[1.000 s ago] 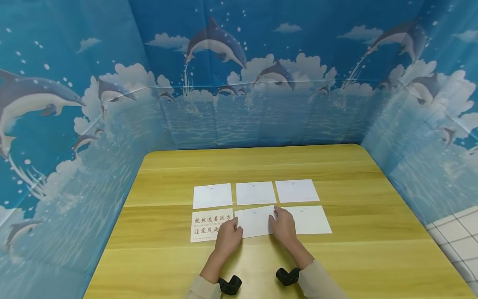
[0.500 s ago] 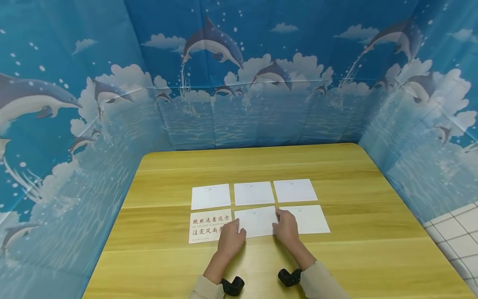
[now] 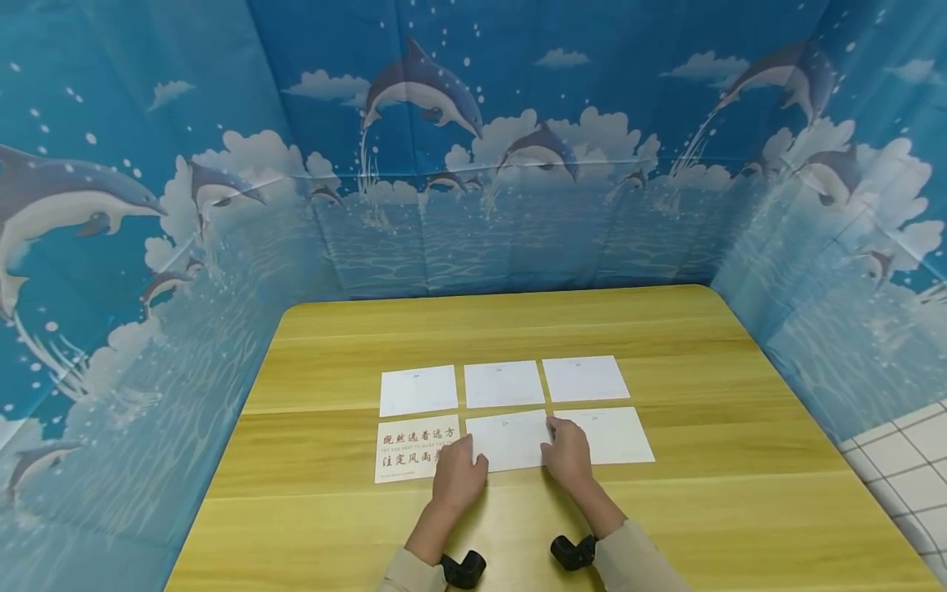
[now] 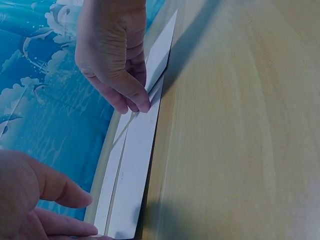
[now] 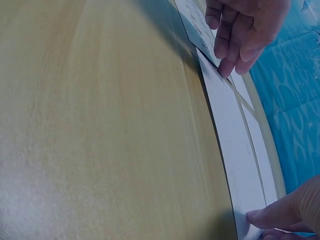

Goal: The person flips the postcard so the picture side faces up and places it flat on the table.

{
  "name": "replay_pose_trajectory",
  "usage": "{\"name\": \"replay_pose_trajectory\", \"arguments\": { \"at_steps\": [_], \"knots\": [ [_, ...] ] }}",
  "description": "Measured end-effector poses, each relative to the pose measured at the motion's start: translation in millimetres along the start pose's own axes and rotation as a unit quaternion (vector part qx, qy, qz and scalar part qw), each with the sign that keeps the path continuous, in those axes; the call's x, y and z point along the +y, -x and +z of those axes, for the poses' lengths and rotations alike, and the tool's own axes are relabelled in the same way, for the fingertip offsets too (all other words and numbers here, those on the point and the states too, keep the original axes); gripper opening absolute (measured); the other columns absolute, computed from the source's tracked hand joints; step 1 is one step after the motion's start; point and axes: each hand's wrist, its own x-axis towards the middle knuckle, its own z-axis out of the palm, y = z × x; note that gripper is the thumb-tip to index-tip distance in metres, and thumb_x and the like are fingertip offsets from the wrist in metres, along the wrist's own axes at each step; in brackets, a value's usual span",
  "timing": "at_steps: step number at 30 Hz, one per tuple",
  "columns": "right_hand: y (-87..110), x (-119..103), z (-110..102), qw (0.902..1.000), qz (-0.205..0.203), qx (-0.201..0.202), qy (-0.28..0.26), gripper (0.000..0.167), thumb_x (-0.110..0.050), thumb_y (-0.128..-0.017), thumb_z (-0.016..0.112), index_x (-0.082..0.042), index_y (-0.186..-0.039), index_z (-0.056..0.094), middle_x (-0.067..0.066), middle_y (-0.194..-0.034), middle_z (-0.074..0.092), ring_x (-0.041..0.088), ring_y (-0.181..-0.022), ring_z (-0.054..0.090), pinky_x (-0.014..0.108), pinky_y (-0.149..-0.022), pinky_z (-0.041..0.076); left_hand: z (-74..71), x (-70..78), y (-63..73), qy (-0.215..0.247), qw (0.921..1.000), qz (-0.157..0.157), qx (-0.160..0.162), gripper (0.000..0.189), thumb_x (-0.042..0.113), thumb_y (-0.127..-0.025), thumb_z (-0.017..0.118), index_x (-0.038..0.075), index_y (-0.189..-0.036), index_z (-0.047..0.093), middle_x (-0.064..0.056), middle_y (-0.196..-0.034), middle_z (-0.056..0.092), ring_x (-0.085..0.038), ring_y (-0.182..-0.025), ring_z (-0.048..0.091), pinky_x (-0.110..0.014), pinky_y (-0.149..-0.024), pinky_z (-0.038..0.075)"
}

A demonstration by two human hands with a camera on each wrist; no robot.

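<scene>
In the head view, a white postcard [image 3: 509,440] with a small grey mark lies mid front row, slightly slanted. My left hand [image 3: 459,475] is at its left side, overlapping a cream postcard [image 3: 408,450] with red Chinese lettering. At the other side my right hand [image 3: 568,454] pinches the white card's edge near the neighbouring right-hand postcard [image 3: 614,434]. In the left wrist view, the left hand's thumb and fingers [image 4: 62,192] are apart. The right wrist view has the right thumb [image 5: 267,215] on the card's face and other fingers partly hidden behind.
Behind the front row lie three more white postcards, at left [image 3: 418,390], middle [image 3: 504,384] and right [image 3: 585,378]. They rest on a yellow wood-grain table [image 3: 318,526], enclosed by a blue dolphin-print curtain [image 3: 503,230]. White floor tiles [image 3: 910,477] show at right.
The middle front postcard has shifted slightly right and now lies flatter. Both hands moved a little right with it, then stay nearly still over the last half second.
</scene>
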Motion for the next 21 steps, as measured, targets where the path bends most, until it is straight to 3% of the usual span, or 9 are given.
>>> {"name": "replay_pose_trajectory", "arguments": {
  "at_steps": [6, 9, 12, 21],
  "knots": [
    [-0.4, 1.2, 1.4, 0.9997, 0.019, 0.007, -0.014, 0.037, 0.013, -0.067, 0.066, 0.015, -0.104, 0.061, 0.025, -0.096, 0.063, 0.037, -0.095, 0.058, 0.047, -0.079, 0.047, 1.6, -2.5, -0.3, 0.01, 0.9999, 0.006, 0.01, 0.031, 0.003, -0.08, 0.054, -0.016, -0.104, 0.059, -0.026, -0.101, 0.062, -0.038, -0.097, 0.059, -0.045, -0.08, 0.048],
    [-0.6, 2.0, 2.7, 0.9994, 0.025, 0.01, -0.02, 0.037, 0.013, -0.067, 0.066, 0.015, -0.104, 0.062, 0.024, -0.095, 0.063, 0.035, -0.093, 0.059, 0.046, -0.079, 0.047, 2.3, -4.1, -1.6, 0.026, 0.9995, 0.006, 0.016, 0.016, 0.002, -0.08, 0.055, -0.009, -0.088, 0.063, -0.02, -0.084, 0.064, -0.03, -0.082, 0.062, -0.04, -0.068, 0.05],
    [-0.7, 2.9, 3.9, 0.9992, 0.029, 0.011, -0.024, 0.037, 0.013, -0.067, 0.065, 0.015, -0.104, 0.062, 0.023, -0.096, 0.064, 0.034, -0.093, 0.059, 0.046, -0.08, 0.047, 3.5, -5.3, -2.4, 0.04, 0.9988, 0.008, 0.028, 0.011, -0.001, -0.079, 0.055, -0.007, -0.083, 0.063, -0.016, -0.075, 0.063, -0.025, -0.074, 0.061, -0.036, -0.062, 0.049],
    [1.8, 2.1, 4.6, 0.9987, 0.023, 0.026, -0.037, 0.036, 0.015, -0.066, 0.064, 0.015, -0.102, 0.062, 0.025, -0.096, 0.063, 0.036, -0.093, 0.059, 0.045, -0.077, 0.049, 6.8, -7.5, -2.9, 0.032, 0.9975, 0.009, 0.062, 0.031, -0.005, -0.074, 0.064, -0.016, -0.103, 0.06, -0.024, -0.092, 0.064, -0.035, -0.089, 0.06, -0.045, -0.076, 0.048]
  ]
}}
